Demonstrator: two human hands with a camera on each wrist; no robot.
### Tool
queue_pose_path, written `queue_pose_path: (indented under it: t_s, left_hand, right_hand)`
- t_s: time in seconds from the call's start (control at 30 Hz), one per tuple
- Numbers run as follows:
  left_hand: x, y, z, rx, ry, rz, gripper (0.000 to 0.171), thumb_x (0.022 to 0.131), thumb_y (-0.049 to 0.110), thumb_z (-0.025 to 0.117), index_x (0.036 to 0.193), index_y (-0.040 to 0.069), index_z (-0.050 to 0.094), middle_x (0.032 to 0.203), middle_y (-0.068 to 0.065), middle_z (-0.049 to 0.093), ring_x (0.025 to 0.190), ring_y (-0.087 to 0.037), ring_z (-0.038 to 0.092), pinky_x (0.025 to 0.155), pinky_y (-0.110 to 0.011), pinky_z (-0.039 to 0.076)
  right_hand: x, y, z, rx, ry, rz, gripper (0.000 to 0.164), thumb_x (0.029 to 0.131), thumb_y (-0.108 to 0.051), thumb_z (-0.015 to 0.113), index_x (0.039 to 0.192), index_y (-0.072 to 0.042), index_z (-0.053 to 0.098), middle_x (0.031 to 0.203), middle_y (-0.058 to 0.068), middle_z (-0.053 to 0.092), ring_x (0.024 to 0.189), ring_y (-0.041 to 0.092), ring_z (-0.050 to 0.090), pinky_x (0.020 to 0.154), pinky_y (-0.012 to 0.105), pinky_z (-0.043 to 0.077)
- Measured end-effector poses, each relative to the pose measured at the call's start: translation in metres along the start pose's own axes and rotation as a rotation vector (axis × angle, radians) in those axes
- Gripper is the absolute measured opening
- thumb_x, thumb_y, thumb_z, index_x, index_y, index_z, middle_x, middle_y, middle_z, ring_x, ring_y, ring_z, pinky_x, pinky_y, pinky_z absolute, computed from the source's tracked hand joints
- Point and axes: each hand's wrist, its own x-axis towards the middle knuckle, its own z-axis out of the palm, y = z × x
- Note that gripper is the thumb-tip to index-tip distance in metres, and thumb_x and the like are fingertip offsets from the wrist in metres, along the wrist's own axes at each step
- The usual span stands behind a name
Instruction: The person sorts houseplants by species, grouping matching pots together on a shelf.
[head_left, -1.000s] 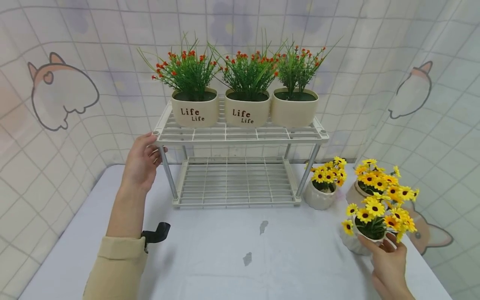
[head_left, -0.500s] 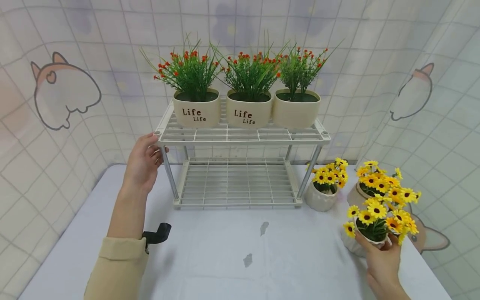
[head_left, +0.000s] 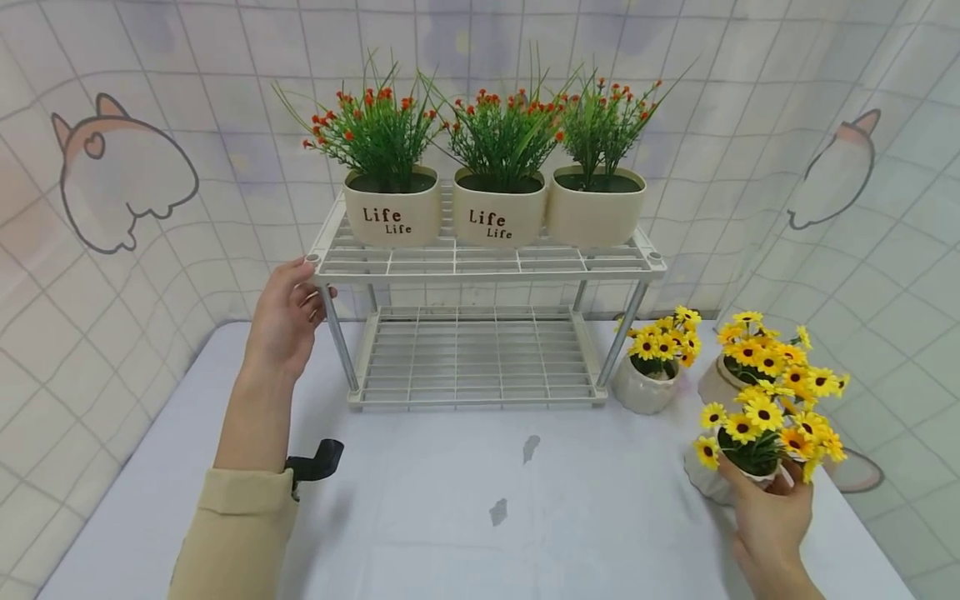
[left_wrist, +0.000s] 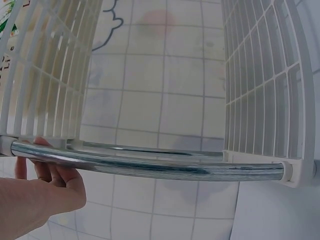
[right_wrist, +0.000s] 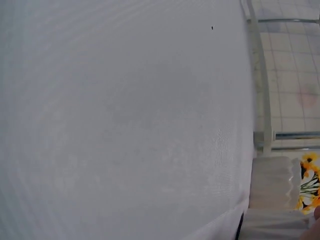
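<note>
A white two-tier wire rack [head_left: 487,277] on metal posts stands at the back of the table. My left hand [head_left: 283,325] holds its upper left front corner, with the thumb on the corner and the fingers curled behind the post [left_wrist: 150,167] in the left wrist view. At the right, my right hand [head_left: 776,517] grips the rim of a white flowerpot [head_left: 703,477] with yellow artificial sunflowers. Only a fingertip [right_wrist: 317,214] of that hand shows at the right wrist view's edge, by the same pot [right_wrist: 272,225].
Three cream planters [head_left: 393,218] with red-flowered greenery line the upper shelf. The lower shelf [head_left: 480,358] is bare wire. One sunflower pot [head_left: 643,392] stands beside the rack's right post, and another [head_left: 716,385] sits behind the gripped one. A patterned curtain [head_left: 862,317] encloses the table.
My right hand's fingers have settled further round the pot, which stays in about the same place. The left hand keeps its hold on the rack corner. The head view has shifted slightly.
</note>
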Motion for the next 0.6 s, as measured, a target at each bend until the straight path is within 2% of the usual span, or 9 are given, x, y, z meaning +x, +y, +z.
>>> queue_pose_path:
  t_s: [0.13,0.23,0.3,0.4,0.5,0.6]
  left_hand:
    - [0.0,0.001,0.001,-0.001,0.008,-0.007,0.039,0.104,0.034,0.058,0.136,0.018,0.043,0.132,-0.008,0.048,0.105,-0.018,0.046,0.095,-0.032,0.027]
    - [0.0,0.001,0.001,-0.001,0.013,-0.009,0.039,0.103,0.034,0.058,0.136,0.018,0.043,0.136,-0.009,0.048,0.107,-0.018,0.046,0.095,-0.032,0.027]
    - [0.0,0.001,0.001,0.004,0.013,-0.008,0.041,0.103,0.035,0.058,0.137,0.018,0.042,0.137,-0.01,0.047,0.108,-0.019,0.045,0.096,-0.032,0.027]
    - [-0.001,0.001,0.001,0.007,0.012,-0.005,0.043,0.103,0.036,0.058,0.138,0.018,0.041,0.138,-0.009,0.046,0.109,-0.018,0.045,0.096,-0.033,0.026]
    - [-0.001,0.0,0.001,0.011,0.012,-0.004,0.044,0.104,0.036,0.058,0.14,0.018,0.04,0.138,-0.009,0.046,0.11,-0.019,0.044,0.096,-0.033,0.026]
    - [0.0,0.0,0.001,0.013,0.019,-0.007,0.045,0.103,0.037,0.058,0.14,0.018,0.04,0.138,-0.01,0.046,0.11,-0.019,0.045,0.096,-0.033,0.026]
  right_hand:
    - [0.014,0.007,0.0,0.01,0.015,-0.02,0.105,0.08,-0.03,0.09,0.16,-0.031,0.022,0.158,0.003,0.03,0.125,0.011,0.038,0.103,0.023,0.041]
    - [0.028,0.016,0.001,0.026,0.001,-0.048,0.106,0.078,-0.032,0.092,0.16,-0.032,0.024,0.16,0.004,0.028,0.133,0.015,0.036,0.107,0.027,0.04]
    - [0.029,0.015,0.002,0.04,-0.029,-0.064,0.106,0.079,-0.03,0.092,0.16,-0.031,0.024,0.162,0.006,0.025,0.139,0.018,0.033,0.109,0.028,0.039]
    - [0.008,0.0,0.008,0.043,-0.085,-0.053,0.101,0.084,-0.019,0.087,0.161,-0.03,0.022,0.163,0.006,0.023,0.141,0.019,0.031,0.108,0.027,0.04]
    - [-0.027,-0.021,0.016,0.029,-0.15,-0.067,0.097,0.09,-0.007,0.079,0.163,-0.025,0.018,0.165,0.008,0.019,0.143,0.022,0.028,0.108,0.027,0.04]
    - [-0.059,-0.037,0.024,-0.001,-0.229,-0.119,0.095,0.093,-0.001,0.073,0.164,-0.018,0.013,0.168,0.011,0.015,0.147,0.027,0.025,0.11,0.032,0.039]
